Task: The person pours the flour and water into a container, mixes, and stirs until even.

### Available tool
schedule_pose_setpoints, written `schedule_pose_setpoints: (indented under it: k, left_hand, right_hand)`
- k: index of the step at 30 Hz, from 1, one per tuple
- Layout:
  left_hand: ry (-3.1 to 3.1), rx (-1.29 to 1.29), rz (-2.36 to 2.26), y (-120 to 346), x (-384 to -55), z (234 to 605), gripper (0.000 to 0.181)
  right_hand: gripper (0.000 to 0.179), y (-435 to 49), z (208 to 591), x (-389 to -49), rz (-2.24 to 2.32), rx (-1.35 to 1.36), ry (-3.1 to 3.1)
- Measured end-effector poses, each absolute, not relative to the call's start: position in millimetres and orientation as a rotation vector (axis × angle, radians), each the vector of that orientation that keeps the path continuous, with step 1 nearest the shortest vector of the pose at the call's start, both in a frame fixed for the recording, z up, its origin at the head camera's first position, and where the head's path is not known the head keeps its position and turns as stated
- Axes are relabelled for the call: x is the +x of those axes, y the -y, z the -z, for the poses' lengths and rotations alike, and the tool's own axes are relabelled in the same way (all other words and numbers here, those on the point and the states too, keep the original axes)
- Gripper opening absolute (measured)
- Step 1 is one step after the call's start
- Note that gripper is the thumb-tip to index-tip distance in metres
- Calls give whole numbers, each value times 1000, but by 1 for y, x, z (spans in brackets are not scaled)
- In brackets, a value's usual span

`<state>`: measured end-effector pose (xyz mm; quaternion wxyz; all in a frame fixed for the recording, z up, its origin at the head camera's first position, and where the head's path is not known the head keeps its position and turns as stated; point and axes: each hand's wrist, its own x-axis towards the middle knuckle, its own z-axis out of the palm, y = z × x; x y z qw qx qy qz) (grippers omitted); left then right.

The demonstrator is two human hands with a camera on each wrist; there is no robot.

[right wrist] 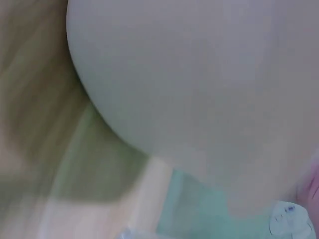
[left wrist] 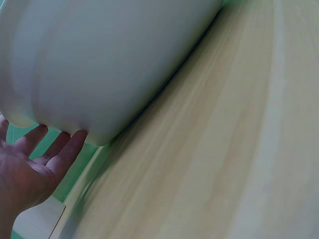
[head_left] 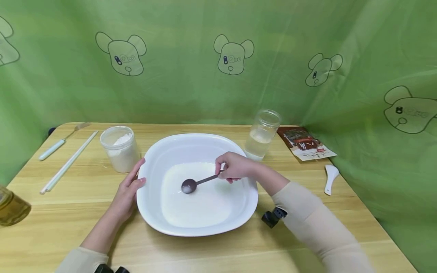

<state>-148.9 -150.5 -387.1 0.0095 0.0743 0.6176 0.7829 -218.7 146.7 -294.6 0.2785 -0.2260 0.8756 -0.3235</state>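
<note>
A large white basin (head_left: 153, 212) stands in the middle of the table, with a whitish layer across its bottom. My right hand (head_left: 235, 167) reaches over the basin's right rim and pinches the handle of a dark brown spoon (head_left: 189, 186), whose bowl is low inside the basin with a little white stuff in it. At the left side, my left hand (head_left: 124, 193) steadies the basin, thumb by the rim. The left wrist view shows that hand's fingers (left wrist: 70, 154) spread and fairly straight, tips against the outer wall. In the right wrist view the basin's wall (right wrist: 189, 74) hides most of the right hand.
Behind the left hand stands a jar of white powder (head_left: 121, 151). Chopsticks (head_left: 69, 163) and a fork (head_left: 54, 148) lie far left, near a jar of amber liquid (head_left: 13, 206). A jar of cloudy liquid (head_left: 261, 136), a food packet (head_left: 305, 144) and a white spoon (head_left: 330, 178) are right.
</note>
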Motion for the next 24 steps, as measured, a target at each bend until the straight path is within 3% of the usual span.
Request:
schedule_pose_setpoints:
  k: [9, 18, 24]
  left_hand:
    - [-1950, 217, -2432, 151, -149, 388, 52]
    - [-1950, 224, -2433, 151, -150, 390, 52]
    - [-1959, 227, -2431, 150, -150, 390, 52]
  right_hand:
    - [6, -174, 282, -224, 821, -421, -2584]
    - [5, -140, 305, -236, 963, -442, -2531]
    - [4, -122, 307, -227, 962, -511, -2409]
